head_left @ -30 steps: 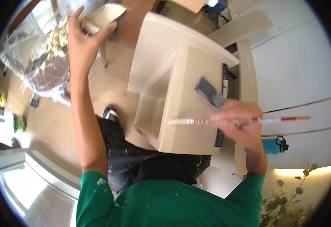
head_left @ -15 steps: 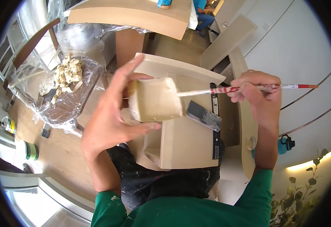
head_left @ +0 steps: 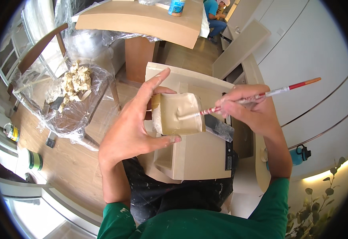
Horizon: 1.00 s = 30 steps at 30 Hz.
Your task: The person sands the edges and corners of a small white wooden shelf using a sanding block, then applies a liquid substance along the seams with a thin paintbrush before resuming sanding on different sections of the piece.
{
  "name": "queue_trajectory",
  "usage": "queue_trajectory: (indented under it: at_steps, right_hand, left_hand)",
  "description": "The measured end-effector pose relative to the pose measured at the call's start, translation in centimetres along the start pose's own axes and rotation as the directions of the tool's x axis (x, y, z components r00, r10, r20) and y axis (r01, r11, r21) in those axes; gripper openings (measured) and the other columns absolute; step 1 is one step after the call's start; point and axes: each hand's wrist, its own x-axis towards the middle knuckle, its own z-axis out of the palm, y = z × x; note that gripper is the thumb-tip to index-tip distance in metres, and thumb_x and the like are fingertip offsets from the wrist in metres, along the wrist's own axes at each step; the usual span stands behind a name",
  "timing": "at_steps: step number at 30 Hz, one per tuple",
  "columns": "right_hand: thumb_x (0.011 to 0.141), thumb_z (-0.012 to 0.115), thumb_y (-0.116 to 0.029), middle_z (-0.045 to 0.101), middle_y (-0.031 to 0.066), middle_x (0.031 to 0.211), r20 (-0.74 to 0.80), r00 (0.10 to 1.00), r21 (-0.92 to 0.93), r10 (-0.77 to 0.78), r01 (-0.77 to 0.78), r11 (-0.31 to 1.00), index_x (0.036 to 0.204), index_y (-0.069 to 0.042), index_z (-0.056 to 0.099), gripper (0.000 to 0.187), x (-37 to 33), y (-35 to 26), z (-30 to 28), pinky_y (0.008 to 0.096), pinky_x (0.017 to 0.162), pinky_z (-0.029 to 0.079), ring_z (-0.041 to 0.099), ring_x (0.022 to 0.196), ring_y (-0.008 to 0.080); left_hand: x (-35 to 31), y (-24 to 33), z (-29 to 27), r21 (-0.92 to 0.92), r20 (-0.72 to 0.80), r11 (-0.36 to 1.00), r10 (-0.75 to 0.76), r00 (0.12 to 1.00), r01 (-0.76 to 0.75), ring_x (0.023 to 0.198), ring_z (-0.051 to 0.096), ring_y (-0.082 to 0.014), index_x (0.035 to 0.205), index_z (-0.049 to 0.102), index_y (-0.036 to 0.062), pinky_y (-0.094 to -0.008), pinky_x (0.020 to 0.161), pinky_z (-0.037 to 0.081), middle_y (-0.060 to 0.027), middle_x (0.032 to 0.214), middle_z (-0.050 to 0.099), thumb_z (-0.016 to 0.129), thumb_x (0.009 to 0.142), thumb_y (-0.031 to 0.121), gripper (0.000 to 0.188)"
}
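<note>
My left hand (head_left: 133, 127) holds a small square tub of beige paint (head_left: 178, 113) tilted toward me, thumb below and fingers above its rim. My right hand (head_left: 250, 106) grips a thin brush with a red-and-white handle (head_left: 261, 95); its tip dips into the paint in the tub. Under both hands lies a beige box-shaped cabinet part (head_left: 199, 153) resting across my lap. On the part's right side lies a wide flat brush with a dark handle (head_left: 218, 126).
A plastic-wrapped chair (head_left: 68, 101) with paper scraps stands at the left. A beige table (head_left: 142, 20) with a can (head_left: 176, 7) is ahead. Paint cans (head_left: 12, 132) and a tape roll (head_left: 34, 160) sit on the wood floor. A blue bottle (head_left: 299, 154) is at right. Another person sits far back.
My left hand brought the paint tub from the far left in front of me. My right hand swung the thin brush up and put its tip into the paint.
</note>
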Motion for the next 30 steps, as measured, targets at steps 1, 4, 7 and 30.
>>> queue_trajectory:
  at_steps: [1, 4, 7, 30]
  right_hand:
    - [0.095, 0.071, -0.003, 0.077, 0.0113, 0.093, -0.009, 0.999, -0.006, -0.045, 0.045, 0.999, 0.106, 0.003, 0.077, 0.014, 0.0, -0.1, -0.3, 0.0253, 0.074, 0.056, 0.071, 0.084, 0.0125]
    - [0.094, 0.071, 0.000, 0.076, 0.0130, 0.095, -0.034, 0.986, 0.005, -0.166, 0.166, 0.986, 0.107, 0.004, 0.077, 0.014, -0.4, 0.0, -1.8, 0.0266, 0.074, 0.057, 0.072, 0.085, 0.0147]
    - [0.091, 0.073, 0.005, 0.076, 0.0147, 0.097, -0.048, 0.972, 0.057, -0.229, 0.232, 0.971, 0.106, 0.004, 0.076, 0.016, -0.2, 0.8, -3.3, 0.0283, 0.075, 0.058, 0.072, 0.086, 0.0174]
    - [0.091, 0.073, 0.004, 0.075, 0.0154, 0.108, -0.205, 0.979, 0.121, 0.013, 0.012, 0.993, 0.110, 0.005, 0.075, 0.019, -1.6, 6.0, -3.4, 0.0316, 0.089, 0.058, 0.073, 0.095, 0.0193]
  left_hand:
    - [0.0, 0.1, -0.1, -0.016, 0.007, 1.000, -0.013, 1.000, 0.013, 0.124, 0.060, -0.0247, 0.164, 0.026, 0.0082, -0.0374, 0.103, 0.051, -0.0144, 0.135, 0.060, 0.092, 0.059, -0.006, 0.125]
    - [0.1, -0.7, -0.3, -0.083, -0.004, 0.995, 0.050, 0.999, -0.050, 0.125, 0.059, -0.0250, 0.163, 0.026, 0.0063, -0.0384, 0.107, 0.047, -0.0145, 0.134, 0.060, 0.092, 0.058, -0.005, 0.125]
    - [0.0, -0.5, -0.7, -0.181, -0.031, 0.983, 0.003, 1.000, -0.009, 0.127, 0.057, -0.0254, 0.163, 0.026, 0.0037, -0.0391, 0.112, 0.043, -0.0142, 0.133, 0.060, 0.094, 0.056, 0.000, 0.126]
    - [1.5, -3.6, -3.5, 0.180, -0.546, 0.982, 0.151, 0.824, -0.061, 0.114, 0.068, -0.0259, 0.157, 0.033, -0.0020, -0.0367, 0.095, 0.059, -0.0182, 0.134, 0.061, 0.088, 0.071, 0.000, 0.102]
